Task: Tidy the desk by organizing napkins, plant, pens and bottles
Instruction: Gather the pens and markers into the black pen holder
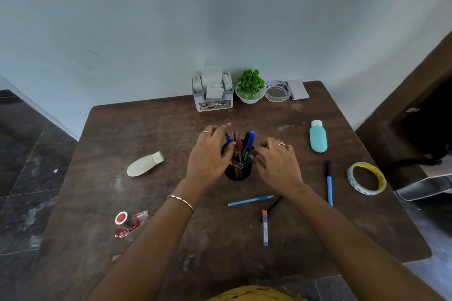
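Head view.

**Hands.** Both forearms reach in from 6 o'clock and meet at the desk [146, 129] centre. The left hand [208, 154] is cupped against the left side of the pen cup [238, 175], fingers curled round its rim and the pens [247, 142] standing in it, with one finger raised above them. The right hand [277, 164] lies knuckles-up at the cup's right rim with fingertips curled inward. Whether it grips anything cannot be told.

**Task items.**
- The cup is black mesh, round and upright, and holds blue, black and red pens.
- At 12 o'clock against the wall stand a grey plastic napkin holder [212, 95] filled with white napkins and, just beside it, a leafy green plant [250, 84] in a white bowl.
- A teal bottle [318, 138] with a white cap lies at 2 o'clock.
- A white bottle [144, 165] lies on its side at 9 o'clock.
- A clear bottle with a red cap [129, 223] lies at 8 o'clock.
- A loose blue pen [249, 201] lies at 6 o'clock.
- A blue marker [329, 183] with a black cap lies at 4 o'clock.

**Other.** A glass dish [277, 91] sits at 1 o'clock and a roll of tape [367, 178] at 3 o'clock. The desk is dark brown wood, scuffed and stained.
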